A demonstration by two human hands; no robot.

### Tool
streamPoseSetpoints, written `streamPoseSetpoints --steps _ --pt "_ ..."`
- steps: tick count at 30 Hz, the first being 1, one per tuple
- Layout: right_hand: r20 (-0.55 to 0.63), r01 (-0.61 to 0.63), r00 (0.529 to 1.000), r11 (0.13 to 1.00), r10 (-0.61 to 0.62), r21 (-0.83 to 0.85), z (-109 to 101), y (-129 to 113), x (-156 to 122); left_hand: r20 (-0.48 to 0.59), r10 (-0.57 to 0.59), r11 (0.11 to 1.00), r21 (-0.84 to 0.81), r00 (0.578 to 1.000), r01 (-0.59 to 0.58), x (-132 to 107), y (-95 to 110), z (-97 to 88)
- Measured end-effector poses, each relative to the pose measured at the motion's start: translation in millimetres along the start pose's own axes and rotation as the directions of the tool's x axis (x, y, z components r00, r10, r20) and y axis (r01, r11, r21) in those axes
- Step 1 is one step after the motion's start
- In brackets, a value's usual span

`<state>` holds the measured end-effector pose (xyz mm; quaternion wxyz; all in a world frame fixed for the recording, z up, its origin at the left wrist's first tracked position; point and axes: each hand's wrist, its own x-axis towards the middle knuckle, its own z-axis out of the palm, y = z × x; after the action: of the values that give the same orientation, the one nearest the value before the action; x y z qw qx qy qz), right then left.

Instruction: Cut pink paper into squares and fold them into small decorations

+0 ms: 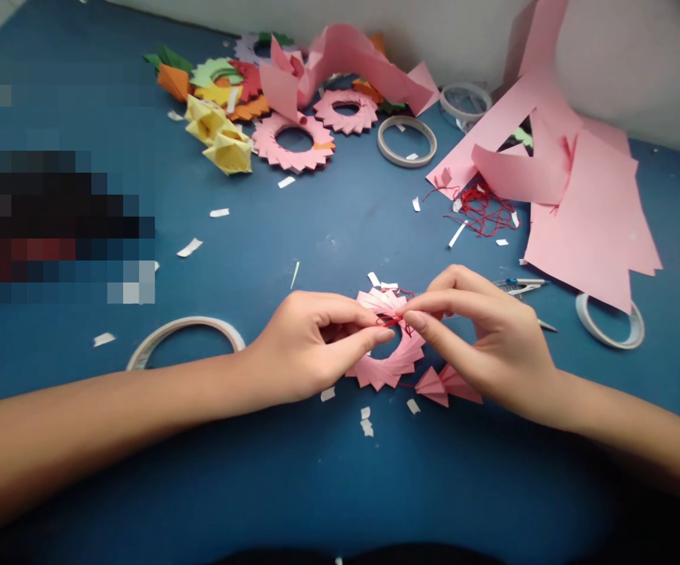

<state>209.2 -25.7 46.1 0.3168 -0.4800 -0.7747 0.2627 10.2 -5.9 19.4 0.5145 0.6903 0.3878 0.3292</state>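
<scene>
My left hand and my right hand meet over a pink folded-paper ring. Both pinch a thin red thread, which is looped between the fingertips above the ring's hole. The ring lies on the blue table, its left and right edges partly covered by my fingers. Just below my right hand is a pink folded-paper piece with pointed ends, and a bit of red thread shows between it and the ring. How the thread is fixed to either one is hidden.
Pink paper sheets lie at the right, beside a red thread tangle. Tape rolls and small white scraps are scattered about. Finished pink rings and yellow folded shapes sit at the back. A compass lies behind my right hand.
</scene>
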Motion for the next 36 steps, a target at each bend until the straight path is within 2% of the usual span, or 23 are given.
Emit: streamPoseSetpoints --steps 3,7,12,16,19,24,30,36 --pt "-0.003 -0.01 1.0 1.0 0.01 0.001 1.8 1.7 0.3 0.019 -0.007 0.999 0.039 1.0 0.006 -0.1 -0.4 0.6" --pt "0.023 0.02 1.0 1.0 -0.019 -0.012 4.7 4.1 0.3 0.054 0.08 0.99 0.11 0.995 -0.086 -0.2 -1.0 -0.1" --pt "0.067 0.028 0.997 0.999 -0.027 -0.017 6.6 5.1 -1.1 0.019 0.043 0.994 0.1 0.999 -0.045 1.9 1.7 -3.2" --pt "0.145 -0.018 0.989 1.0 0.015 0.021 1.8 5.3 -0.5 0.035 0.151 0.983 0.103 0.988 -0.154 3.4 3.2 -4.4" --pt "0.207 -0.056 0.977 0.998 0.054 0.004 -5.1 7.4 2.8 0.025 0.189 0.974 0.126 0.982 -0.191 4.3 3.9 -4.7" --pt "0.285 -0.047 0.957 0.998 0.06 -0.053 -10.0 12.2 8.2 0.053 0.208 0.968 0.133 0.977 -0.213 5.4 4.3 -5.6" --pt "0.297 -0.038 0.954 0.999 0.026 0.037 -8.7 13.4 10.2 0.095 0.197 0.969 0.133 0.976 -0.208 4.6 5.4 -6.7" --pt "0.292 -0.038 0.956 0.999 0.029 0.024 -12.8 15.6 12.3 0.114 0.172 0.956 0.221 0.979 -0.193 8.1 2.8 -8.6"
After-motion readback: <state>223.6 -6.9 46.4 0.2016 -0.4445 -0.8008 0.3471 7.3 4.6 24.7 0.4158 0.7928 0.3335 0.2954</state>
